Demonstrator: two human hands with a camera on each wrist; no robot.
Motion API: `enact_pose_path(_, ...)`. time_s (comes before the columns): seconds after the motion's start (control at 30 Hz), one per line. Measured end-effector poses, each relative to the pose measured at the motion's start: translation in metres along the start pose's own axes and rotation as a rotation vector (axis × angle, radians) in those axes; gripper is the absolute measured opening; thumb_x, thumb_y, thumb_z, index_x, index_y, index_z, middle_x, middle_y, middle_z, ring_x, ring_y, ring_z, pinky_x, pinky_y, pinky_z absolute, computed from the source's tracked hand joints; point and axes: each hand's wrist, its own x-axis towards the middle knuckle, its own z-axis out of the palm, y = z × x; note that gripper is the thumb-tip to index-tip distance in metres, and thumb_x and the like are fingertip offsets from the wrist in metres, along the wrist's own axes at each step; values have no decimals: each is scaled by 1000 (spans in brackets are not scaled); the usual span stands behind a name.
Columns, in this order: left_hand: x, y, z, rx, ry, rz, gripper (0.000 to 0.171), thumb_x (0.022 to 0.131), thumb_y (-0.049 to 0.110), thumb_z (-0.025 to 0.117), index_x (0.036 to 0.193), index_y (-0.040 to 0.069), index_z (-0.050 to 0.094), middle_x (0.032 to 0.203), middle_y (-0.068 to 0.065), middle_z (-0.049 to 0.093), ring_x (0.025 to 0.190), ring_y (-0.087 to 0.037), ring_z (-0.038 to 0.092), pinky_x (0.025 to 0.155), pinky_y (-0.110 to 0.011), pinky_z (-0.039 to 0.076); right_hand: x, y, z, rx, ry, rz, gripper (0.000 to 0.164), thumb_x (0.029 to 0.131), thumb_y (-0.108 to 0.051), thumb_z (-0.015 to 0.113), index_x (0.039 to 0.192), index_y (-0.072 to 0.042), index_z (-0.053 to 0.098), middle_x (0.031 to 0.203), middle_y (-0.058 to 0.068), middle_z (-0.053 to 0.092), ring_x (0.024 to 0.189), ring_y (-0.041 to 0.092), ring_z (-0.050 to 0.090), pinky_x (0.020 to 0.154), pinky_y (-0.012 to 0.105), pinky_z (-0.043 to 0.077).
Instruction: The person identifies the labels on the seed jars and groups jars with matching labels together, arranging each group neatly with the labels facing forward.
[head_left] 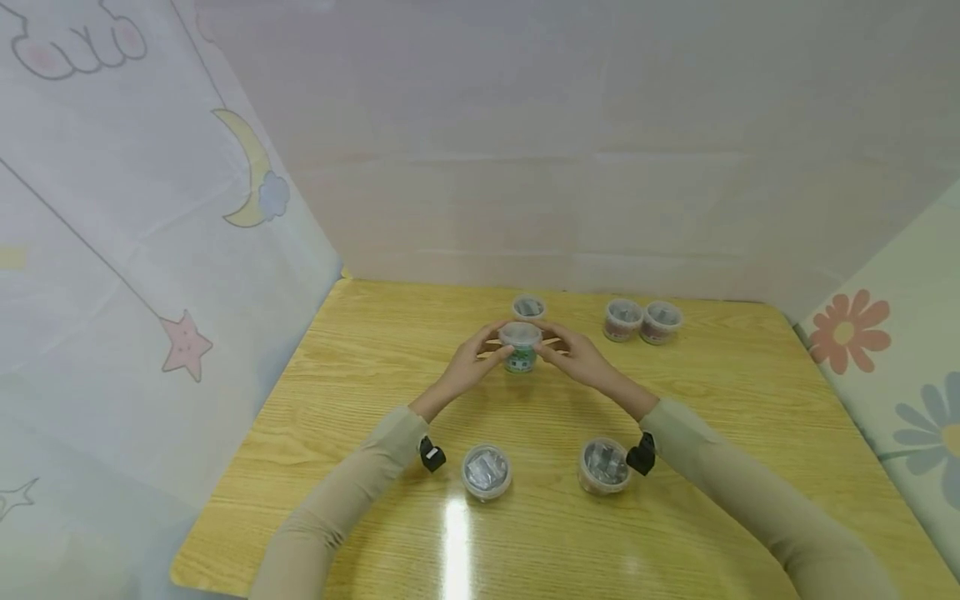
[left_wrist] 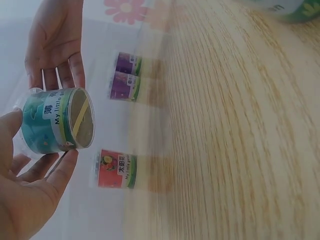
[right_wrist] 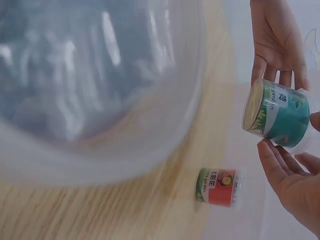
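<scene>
Above the table, a small clear-lidded plastic tub with a teal "My little garden" label is held between both hands. My left hand grips one side, its thumb at the near face and its fingers reaching around behind. From the other side my right hand grips it the same way, partly hidden by the tub in the left wrist view. The tub's pale base faces the table, clear of it. Just behind stands a red-labelled tub, partly covered by the hands in the head view.
Two purple-labelled tubs stand side by side at the back right. Nearer the front are two more lidded tubs, one by the left forearm and another tub by the right wrist. A wooden table meets patterned cloth walls.
</scene>
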Motion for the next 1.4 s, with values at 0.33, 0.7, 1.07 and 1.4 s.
enact_pose_path(0.33, -4, 14, -9, -16, 4, 17, 55, 100, 9, 56, 149, -2, 33, 138, -28, 46, 120, -44, 52, 91, -45, 53, 9, -3, -2, -45, -19, 17, 54, 100, -18, 57, 147, 1, 38, 132, 28, 51, 111, 43, 58, 88, 53, 52)
enact_pose_path(0.7, 0, 11, -16, -35, 28, 17, 52, 99, 6, 56, 145, -6, 36, 141, -30, 42, 122, -47, 50, 94, -46, 51, 22, -7, 0, -111, -26, 20, 54, 100, -18, 58, 145, 4, 39, 128, 25, 55, 109, 38, 60, 91, 49, 52)
enact_pose_path(1.07, 4, 0, -21, -46, 50, 50, 47, 97, 1, 58, 140, -8, 42, 141, -28, 43, 121, -47, 50, 94, -43, 51, 32, -2, 5, -187, -42, -23, 54, 99, -17, 59, 144, 5, 39, 119, 24, 61, 106, 38, 62, 86, 48, 55)
enact_pose_path(1.4, 14, -28, -24, -57, 58, 14, 50, 98, 9, 60, 143, -3, 42, 144, -25, 42, 126, -45, 46, 97, -46, 49, 41, 4, 6, -247, -34, -53, 55, 99, -18, 59, 145, 5, 39, 116, 22, 62, 104, 36, 63, 85, 52, 54)
